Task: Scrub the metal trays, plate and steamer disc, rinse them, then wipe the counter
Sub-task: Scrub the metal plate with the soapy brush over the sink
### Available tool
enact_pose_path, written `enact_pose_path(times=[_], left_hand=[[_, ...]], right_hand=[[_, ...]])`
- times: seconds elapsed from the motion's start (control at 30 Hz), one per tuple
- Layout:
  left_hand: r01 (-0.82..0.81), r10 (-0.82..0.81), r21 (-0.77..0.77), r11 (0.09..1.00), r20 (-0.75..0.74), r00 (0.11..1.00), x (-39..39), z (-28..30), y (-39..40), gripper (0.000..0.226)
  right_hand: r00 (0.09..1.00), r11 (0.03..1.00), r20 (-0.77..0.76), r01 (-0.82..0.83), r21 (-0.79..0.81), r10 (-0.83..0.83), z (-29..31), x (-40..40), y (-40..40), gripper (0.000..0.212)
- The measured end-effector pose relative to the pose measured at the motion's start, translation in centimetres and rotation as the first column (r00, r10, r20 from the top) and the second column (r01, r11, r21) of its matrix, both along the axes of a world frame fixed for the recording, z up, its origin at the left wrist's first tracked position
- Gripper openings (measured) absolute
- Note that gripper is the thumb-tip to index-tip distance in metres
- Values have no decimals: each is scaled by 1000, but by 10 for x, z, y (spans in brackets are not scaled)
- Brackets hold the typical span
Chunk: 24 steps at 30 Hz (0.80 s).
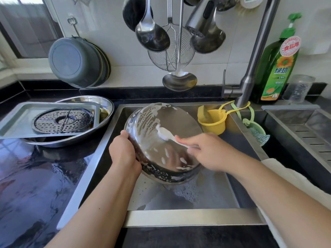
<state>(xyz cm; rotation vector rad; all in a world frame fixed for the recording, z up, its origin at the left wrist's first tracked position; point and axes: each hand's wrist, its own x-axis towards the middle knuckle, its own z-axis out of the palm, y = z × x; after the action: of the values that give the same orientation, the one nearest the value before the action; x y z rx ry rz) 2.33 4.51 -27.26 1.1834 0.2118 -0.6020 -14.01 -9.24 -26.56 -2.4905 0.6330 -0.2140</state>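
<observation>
- My left hand point(123, 151) grips the rim of the soapy metal plate point(164, 138), tilted over the sink point(180, 216).
- My right hand point(206, 151) pinches a white brush point(165, 132) against the plate's face.
- Left of my left hand, on the wet black counter point(35, 185): a rectangular tray point(19, 119) carrying the steamer disc point(62, 120), stacked in an oval tray point(105, 104).
- Beyond my right hand: the faucet point(250, 68) and a green detergent bottle point(275, 68).

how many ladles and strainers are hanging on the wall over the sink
5, maybe more hidden above the frame: a black ladle, a steel ladle, a wire skimmer, a low-hanging steel ladle, and a ladle behind the faucet head.
</observation>
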Motion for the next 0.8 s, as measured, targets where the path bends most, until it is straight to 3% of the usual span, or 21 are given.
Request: enact_pose_path(times=[0.13,0.27,0.4,0.53,0.6,0.7,0.8], left_hand=[[-18,19,-20,1000,18,1000,0,1,1,27],[-43,43,-26,999,-21,999,-2,3,1,23],[-56,56,-15,998,1,998,0,0,1,25],[-85,83,-44,995,-47,995,0,2,1,24],[-91,87,-55,994,-60,994,-2,3,2,25],[-109,105,-61,992,-66,992,-2,5,3,25],[-139,132,-74,988,-93,987,-3,7,3,24]], right_hand=[[972,968,-34,-229,106,234,-11,-2,23,59],[1000,1000,6,12,1,-12,-2,1,-6,52],[975,972,-54,-207,107,214,-6,-3,23,59],[999,1000,-20,25,5,-25,-2,-1,-7,53],[1000,1000,-29,4,24,-3,-3,-5,-5,53],[983,978,-53,-171,123,178,-5,-4,22,54],[999,1000,-45,-9,4,9,-2,0,-2,54]])
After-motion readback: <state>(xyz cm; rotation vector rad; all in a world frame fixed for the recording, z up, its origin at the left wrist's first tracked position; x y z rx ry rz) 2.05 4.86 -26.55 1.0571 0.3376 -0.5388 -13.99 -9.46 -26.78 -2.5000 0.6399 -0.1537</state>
